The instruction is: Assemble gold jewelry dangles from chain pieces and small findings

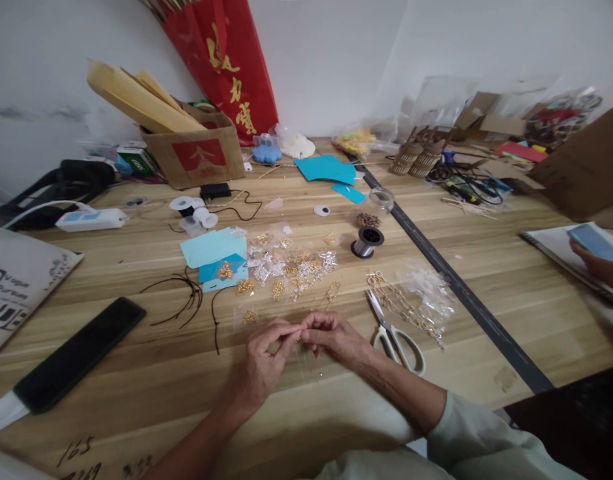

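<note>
My left hand and my right hand meet fingertip to fingertip low over the table, both in a pinch. A tiny gold speck shows between the fingertips; what they hold is too small to name. Just beyond my right hand lies a thin gold chain. Small piles of gold beads rest on clear bags in front of my left hand, with silver and gold findings behind them. White-handled scissors lie partly open to the right of my right hand, below a beaded chain.
A spool of wire stands behind the findings. Blue cards and black cords lie to the left, near a black phone. A dark strip crosses the table. At far right another person's hand holds a phone.
</note>
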`<state>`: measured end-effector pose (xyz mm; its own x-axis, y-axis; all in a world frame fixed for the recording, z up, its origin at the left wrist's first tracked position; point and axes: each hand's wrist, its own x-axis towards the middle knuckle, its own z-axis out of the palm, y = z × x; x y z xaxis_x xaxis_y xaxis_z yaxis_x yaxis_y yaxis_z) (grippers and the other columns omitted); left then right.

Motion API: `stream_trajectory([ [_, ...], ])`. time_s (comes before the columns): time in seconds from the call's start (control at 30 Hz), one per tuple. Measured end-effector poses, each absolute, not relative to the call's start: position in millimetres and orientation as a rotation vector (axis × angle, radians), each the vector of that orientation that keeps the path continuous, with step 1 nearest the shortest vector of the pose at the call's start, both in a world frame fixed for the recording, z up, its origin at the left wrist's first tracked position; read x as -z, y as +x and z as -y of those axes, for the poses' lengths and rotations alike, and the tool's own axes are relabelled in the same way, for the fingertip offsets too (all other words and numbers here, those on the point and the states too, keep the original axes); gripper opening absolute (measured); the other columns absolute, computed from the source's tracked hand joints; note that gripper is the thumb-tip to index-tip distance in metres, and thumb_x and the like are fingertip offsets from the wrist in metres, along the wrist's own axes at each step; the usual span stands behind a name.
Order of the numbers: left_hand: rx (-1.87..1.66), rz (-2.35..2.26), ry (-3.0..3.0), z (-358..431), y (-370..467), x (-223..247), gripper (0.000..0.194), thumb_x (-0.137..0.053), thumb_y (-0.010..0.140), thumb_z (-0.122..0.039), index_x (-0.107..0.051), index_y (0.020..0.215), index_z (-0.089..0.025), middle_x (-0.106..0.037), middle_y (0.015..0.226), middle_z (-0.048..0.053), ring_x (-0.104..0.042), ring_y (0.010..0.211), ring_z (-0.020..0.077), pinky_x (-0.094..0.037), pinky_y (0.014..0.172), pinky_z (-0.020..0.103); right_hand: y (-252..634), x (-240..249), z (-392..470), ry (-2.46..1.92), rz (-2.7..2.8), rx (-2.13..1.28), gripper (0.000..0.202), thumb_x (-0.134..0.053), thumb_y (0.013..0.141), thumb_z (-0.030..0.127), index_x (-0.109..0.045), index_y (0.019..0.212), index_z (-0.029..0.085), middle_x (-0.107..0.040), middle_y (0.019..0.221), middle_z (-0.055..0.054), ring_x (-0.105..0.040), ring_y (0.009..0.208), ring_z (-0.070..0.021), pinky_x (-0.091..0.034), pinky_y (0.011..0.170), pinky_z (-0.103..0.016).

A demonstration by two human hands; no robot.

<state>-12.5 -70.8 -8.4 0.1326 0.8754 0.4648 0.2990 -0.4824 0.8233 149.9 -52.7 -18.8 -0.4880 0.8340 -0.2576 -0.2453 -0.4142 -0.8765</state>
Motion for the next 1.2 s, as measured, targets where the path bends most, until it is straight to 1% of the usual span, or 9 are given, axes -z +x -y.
stream_trajectory([
  [0.23, -1.231, -1.234, 1.665, 72, -14, 15, 0.010, -0.061, 0.080, -0.019, -0.068, 0.074, -0.015, -0.068, 0.066, 0.002, -0.062, 0.060, 0.0126, -0.048, 0.056, 0.020, 151, 15, 53, -0.962, 1.113, -1.909, 0.027, -0.074, 0.068, 0.038, -0.064, 0.071, 0.013, -0.057, 0.059, 0.003, -0.048, 0.047, -0.0048, -0.042, 0.044, -0.016],
  [0.4, -1.137, -1.243, 1.597, 71, -15, 11, 0.015, -0.058, 0.082, -0.023, -0.067, 0.074, -0.014, -0.066, 0.064, 0.002, -0.059, 0.059, 0.0126, -0.047, 0.055, 0.020, 151, 10, 52, -1.010, 1.173, -1.866, 0.031, -0.073, 0.069, 0.042, -0.062, 0.071, 0.013, -0.056, 0.056, 0.003, -0.047, 0.046, -0.0054, -0.041, 0.045, -0.017],
  [0.6, -1.167, -1.230, 1.663, 68, -15, 16, 0.009, -0.062, 0.078, -0.021, -0.067, 0.076, -0.015, -0.065, 0.074, 0.005, -0.060, 0.068, 0.0148, -0.048, 0.059, 0.023, 152, 9, 54, -1.039, 1.238, -1.780, 0.032, -0.069, 0.072, 0.045, -0.061, 0.072, 0.014, -0.055, 0.058, 0.002, -0.048, 0.049, -0.0064, -0.041, 0.047, -0.017],
  [0.8, -1.193, -1.218, 1.740, 67, -15, 18, 0.010, -0.061, 0.078, -0.017, -0.064, 0.068, -0.016, -0.062, 0.072, 0.004, -0.058, 0.070, 0.0150, -0.047, 0.061, 0.024, 151, 7, 57, -1.048, 1.317, -1.675, 0.035, -0.065, 0.075, 0.049, -0.058, 0.073, 0.014, -0.051, 0.056, 0.003, -0.044, 0.047, -0.0063, -0.037, 0.045, -0.018],
  [0.93, -1.164, -1.214, 1.737, 68, -15, 15, 0.009, -0.060, 0.078, -0.017, -0.064, 0.070, -0.015, -0.062, 0.073, 0.004, -0.058, 0.069, 0.0148, -0.047, 0.061, 0.024, 149, 4, 59, -1.052, 1.364, -1.633, 0.034, -0.063, 0.076, 0.048, -0.056, 0.072, 0.014, -0.047, 0.055, 0.004, -0.041, 0.047, -0.0064, -0.034, 0.046, -0.019],
  [1.1, -1.143, -1.213, 1.723, 68, -15, 14, 0.007, -0.061, 0.077, -0.016, -0.064, 0.070, -0.015, -0.062, 0.072, 0.004, -0.058, 0.067, 0.0146, -0.047, 0.059, 0.024, 149, 3, 60, -1.054, 1.379, -1.614, 0.030, -0.061, 0.079, 0.043, -0.055, 0.072, 0.015, -0.047, 0.056, 0.004, -0.040, 0.048, -0.0071, -0.032, 0.046, -0.020],
  [1.2, -1.167, -1.205, 1.748, 69, -14, 14, 0.009, -0.060, 0.077, -0.016, -0.062, 0.069, -0.016, -0.061, 0.071, 0.003, -0.058, 0.066, 0.0139, -0.047, 0.058, 0.023, 151, 3, 62, -1.103, 1.518, -1.457, 0.024, -0.058, 0.082, 0.037, -0.057, 0.073, 0.015, -0.051, 0.061, 0.002, -0.044, 0.054, -0.0087, -0.033, 0.050, -0.020],
])
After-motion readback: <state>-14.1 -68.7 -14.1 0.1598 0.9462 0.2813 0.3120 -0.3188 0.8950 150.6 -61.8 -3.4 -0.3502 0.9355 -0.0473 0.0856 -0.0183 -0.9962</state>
